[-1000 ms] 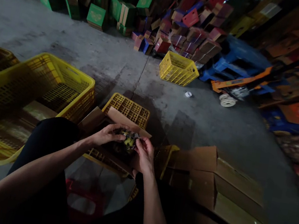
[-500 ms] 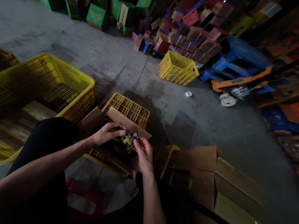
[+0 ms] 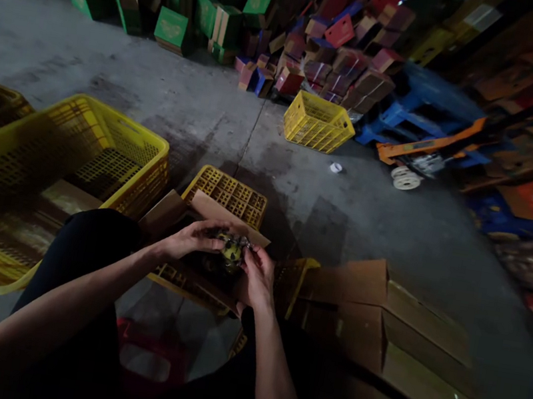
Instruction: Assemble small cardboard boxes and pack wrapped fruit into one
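Since the earlier frame, both hands have closed in slightly on the small yellow-and-dark object (image 3: 232, 249); everything else is unchanged. Left hand (image 3: 192, 239): grip clamped on the object's left side. Right hand (image 3: 257, 275): fingertips pinched on its right side. The object is held above one open cardboard box (image 3: 178, 212), which rests on one small yellow crate (image 3: 228, 193). Visible yellow crates: one large (image 3: 103, 146) at left, one distant (image 3: 318, 123) on the floor. One flattened cardboard stack (image 3: 392, 327) lies at right.
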Action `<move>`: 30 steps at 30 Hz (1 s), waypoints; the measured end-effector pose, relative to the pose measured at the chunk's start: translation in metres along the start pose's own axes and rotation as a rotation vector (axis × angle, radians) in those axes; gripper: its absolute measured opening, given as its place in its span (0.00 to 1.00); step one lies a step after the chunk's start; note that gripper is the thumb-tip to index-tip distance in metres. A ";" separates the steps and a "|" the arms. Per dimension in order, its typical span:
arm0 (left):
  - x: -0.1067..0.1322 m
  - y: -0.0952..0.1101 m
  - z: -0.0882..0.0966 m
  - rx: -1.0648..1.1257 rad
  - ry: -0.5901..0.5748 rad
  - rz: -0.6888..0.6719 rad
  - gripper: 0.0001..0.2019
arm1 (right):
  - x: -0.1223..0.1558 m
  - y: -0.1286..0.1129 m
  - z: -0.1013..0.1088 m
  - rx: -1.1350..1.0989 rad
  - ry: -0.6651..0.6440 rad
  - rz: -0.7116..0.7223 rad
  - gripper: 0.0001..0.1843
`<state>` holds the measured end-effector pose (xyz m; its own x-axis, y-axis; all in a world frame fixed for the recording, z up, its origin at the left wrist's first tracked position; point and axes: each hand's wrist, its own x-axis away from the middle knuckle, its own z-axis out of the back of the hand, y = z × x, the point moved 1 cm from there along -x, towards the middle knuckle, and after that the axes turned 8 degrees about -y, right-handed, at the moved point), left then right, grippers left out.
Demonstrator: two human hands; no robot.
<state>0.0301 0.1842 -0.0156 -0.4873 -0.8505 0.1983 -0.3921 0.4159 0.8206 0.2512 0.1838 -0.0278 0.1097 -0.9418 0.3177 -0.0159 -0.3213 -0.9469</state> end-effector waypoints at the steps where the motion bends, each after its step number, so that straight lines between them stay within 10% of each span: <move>1: 0.000 -0.001 0.001 0.007 -0.006 0.015 0.34 | 0.000 -0.001 0.000 -0.002 -0.001 0.001 0.25; 6: -0.006 -0.005 0.006 0.136 0.099 0.012 0.31 | 0.006 -0.015 -0.005 -0.028 -0.098 0.101 0.40; 30: -0.004 -0.008 0.005 -0.143 0.043 -0.046 0.34 | 0.005 -0.016 -0.003 0.071 -0.074 0.076 0.27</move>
<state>0.0312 0.1858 -0.0263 -0.4361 -0.8819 0.1791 -0.2968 0.3288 0.8965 0.2487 0.1842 -0.0106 0.1842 -0.9525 0.2425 0.0431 -0.2386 -0.9702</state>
